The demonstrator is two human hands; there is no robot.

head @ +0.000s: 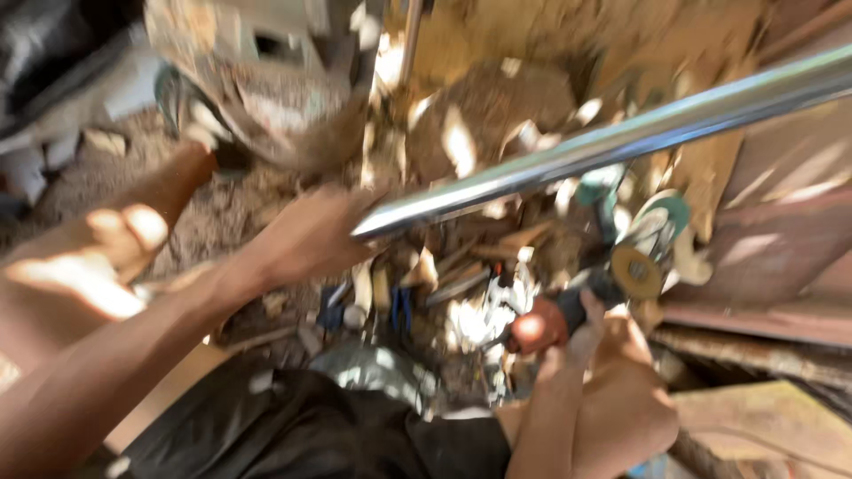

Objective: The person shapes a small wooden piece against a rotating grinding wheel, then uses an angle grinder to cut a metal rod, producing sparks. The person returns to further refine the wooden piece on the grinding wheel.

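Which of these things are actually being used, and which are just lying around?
In use:
- steel pipe, held at its end by the left hand
- angle grinder, gripped by the right hand

Lying about:
- blue-handled pliers on the ground
- wood scraps
- dirt and rubble
- rusty metal bars

The long round steel tube [621, 137] is polished, smooth and mirror-glossy. The angle grinder [568, 306] has a matt dark plastic body and a rough, dull yellowish disc [636, 271]. Wood scraps [497, 257] on the ground look rough and dry; the black cloth [302, 426] is matt.
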